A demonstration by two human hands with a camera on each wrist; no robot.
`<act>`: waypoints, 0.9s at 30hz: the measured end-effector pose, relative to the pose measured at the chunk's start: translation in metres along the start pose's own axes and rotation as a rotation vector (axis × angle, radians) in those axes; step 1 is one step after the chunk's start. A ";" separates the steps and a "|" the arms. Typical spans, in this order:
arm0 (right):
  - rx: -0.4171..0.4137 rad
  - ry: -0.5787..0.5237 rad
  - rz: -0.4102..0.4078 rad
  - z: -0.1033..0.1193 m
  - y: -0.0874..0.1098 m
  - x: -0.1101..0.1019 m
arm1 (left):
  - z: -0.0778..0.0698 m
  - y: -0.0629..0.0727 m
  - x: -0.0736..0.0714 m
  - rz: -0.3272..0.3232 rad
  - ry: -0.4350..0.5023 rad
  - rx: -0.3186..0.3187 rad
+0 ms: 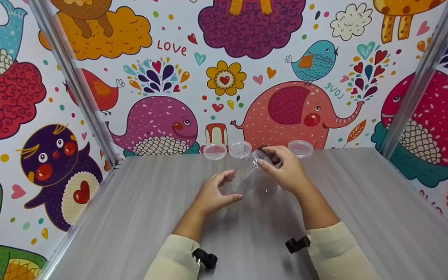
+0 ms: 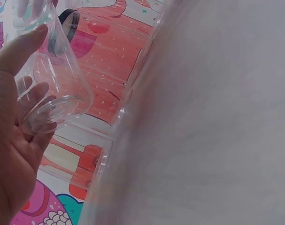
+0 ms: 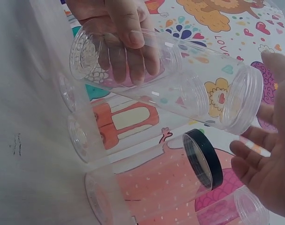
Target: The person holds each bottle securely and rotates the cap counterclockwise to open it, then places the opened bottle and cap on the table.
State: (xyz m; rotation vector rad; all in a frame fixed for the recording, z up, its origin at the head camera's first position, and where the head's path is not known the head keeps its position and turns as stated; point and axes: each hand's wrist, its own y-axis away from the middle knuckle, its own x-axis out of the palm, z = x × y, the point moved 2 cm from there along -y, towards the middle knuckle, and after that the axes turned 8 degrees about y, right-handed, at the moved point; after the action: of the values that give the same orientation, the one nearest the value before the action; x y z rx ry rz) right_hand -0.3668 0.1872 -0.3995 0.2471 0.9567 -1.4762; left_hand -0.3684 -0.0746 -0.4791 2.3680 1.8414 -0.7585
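A tall, clear plastic jar (image 3: 180,93) with no lid is held tilted in the air, its screw-thread mouth toward the right. My left hand (image 1: 216,194) grips it near the base, thumb on one side and fingers behind, seen through the plastic in the right wrist view. Around the jar's mouth, my right hand (image 1: 288,171) has its fingers spread and loosely bent, fingertips right at the rim. Behind the held jar stands another clear jar with a black screw lid (image 3: 203,159), partly hidden by my right hand in the head view.
Clear open jars stand along the back of the grey wood-grain table (image 1: 150,217): a left jar (image 1: 215,151), one beside it (image 1: 240,149), and a right jar (image 1: 300,149). A cartoon-printed wall (image 1: 224,46) rises behind, with metal posts (image 1: 422,77) at both sides.
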 end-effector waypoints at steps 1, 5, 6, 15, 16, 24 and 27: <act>0.011 0.019 0.003 0.000 0.000 0.000 | 0.000 0.000 0.000 -0.003 -0.005 -0.005; 0.031 0.051 0.012 0.000 -0.001 0.001 | -0.001 0.001 0.001 -0.012 -0.023 -0.013; 0.029 0.053 0.015 0.000 -0.001 0.001 | -0.001 0.001 0.001 -0.013 -0.026 -0.017; -0.028 -0.030 0.041 -0.001 0.000 -0.001 | -0.002 0.000 0.000 -0.015 -0.015 -0.029; -0.035 -0.044 0.046 -0.001 0.001 -0.001 | -0.002 0.000 0.000 -0.015 -0.014 -0.028; -0.078 -0.110 0.053 0.001 0.002 -0.001 | -0.002 0.000 0.000 -0.012 -0.025 -0.022; -0.092 -0.121 0.052 0.000 0.002 0.000 | -0.001 0.000 -0.001 -0.009 -0.023 -0.018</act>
State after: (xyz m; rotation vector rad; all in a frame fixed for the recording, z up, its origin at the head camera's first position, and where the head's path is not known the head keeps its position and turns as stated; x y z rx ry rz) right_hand -0.3650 0.1875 -0.4002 0.1135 0.9109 -1.3806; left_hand -0.3678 -0.0750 -0.4780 2.3322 1.8429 -0.7637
